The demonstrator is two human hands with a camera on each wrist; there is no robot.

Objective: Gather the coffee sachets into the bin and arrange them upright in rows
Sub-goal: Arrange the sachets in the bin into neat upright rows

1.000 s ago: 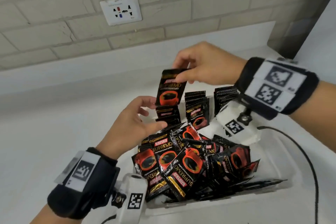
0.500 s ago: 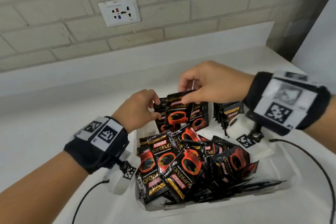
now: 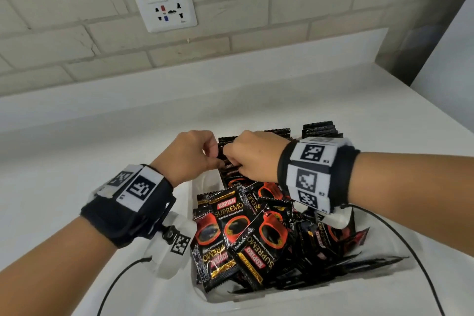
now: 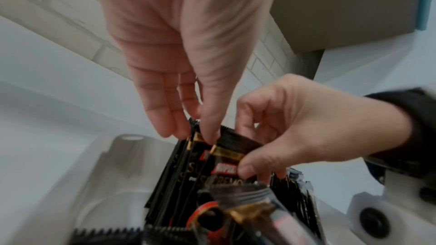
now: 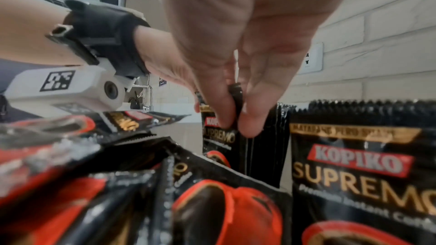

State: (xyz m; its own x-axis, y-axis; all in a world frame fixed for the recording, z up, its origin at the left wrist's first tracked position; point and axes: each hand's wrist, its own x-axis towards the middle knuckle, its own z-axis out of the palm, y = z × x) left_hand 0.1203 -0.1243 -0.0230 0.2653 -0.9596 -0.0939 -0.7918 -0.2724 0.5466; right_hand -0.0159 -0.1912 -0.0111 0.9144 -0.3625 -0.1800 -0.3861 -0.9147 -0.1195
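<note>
— Sachets first: where is the one the right hand (image 3: 252, 159) had a second ago, up in the air above the white plastic bin (image 3: 333, 290)?

— Down now. That black-and-red foil coffee sachet (image 4: 232, 153) has come from above the bin to the front of the left-most upright row (image 5: 264, 137) at the bin's far end. The right hand pinches its top edge between thumb and fingertips, as the left wrist view shows plainly.

— And the left hand (image 3: 191, 156)?

— It has moved in from beside the row. Its fingertips (image 4: 210, 137) pinch the tops of the standing sachets, seemingly holding them back so the new one can slot in. The two hands are touching or almost so.

— So what does that mean for the job?

— One more sachet is nearly seated, not yet let go. Beyond that row stand two more upright rows (image 3: 320, 129) to the right. Nearer the person, a loose heap of the same sachets (image 3: 256, 236) lies jumbled in the bin on the white desk (image 3: 77, 136). I'd judge most of the sorting is still ahead.
</note>
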